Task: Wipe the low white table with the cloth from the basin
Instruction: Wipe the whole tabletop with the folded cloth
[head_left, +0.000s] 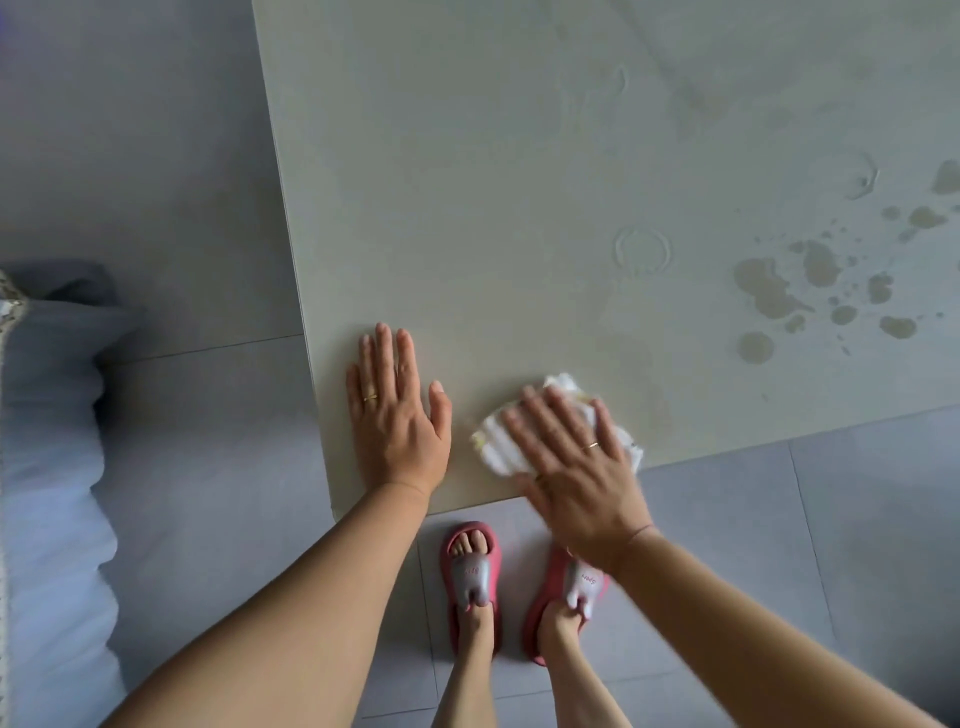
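Small pink lettering crosses the grey straps of the left slipper (470, 571) and right slipper (586, 582), below the table (519, 208)'s near edge; too small and blurred to read.

Head view looks steeply down, close over table (519, 156)

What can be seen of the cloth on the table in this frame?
The cloth is small, white and soft-looking, bunched into a crumpled pad with ribbed stripes and faint yellowish patches at its edges. It lies on the low white table, close to the near edge. The right hand presses on it with straight, spread fingers and covers its middle, so only its outer parts show. The left hand rests flat beside it, not touching. It looks slightly blurred.
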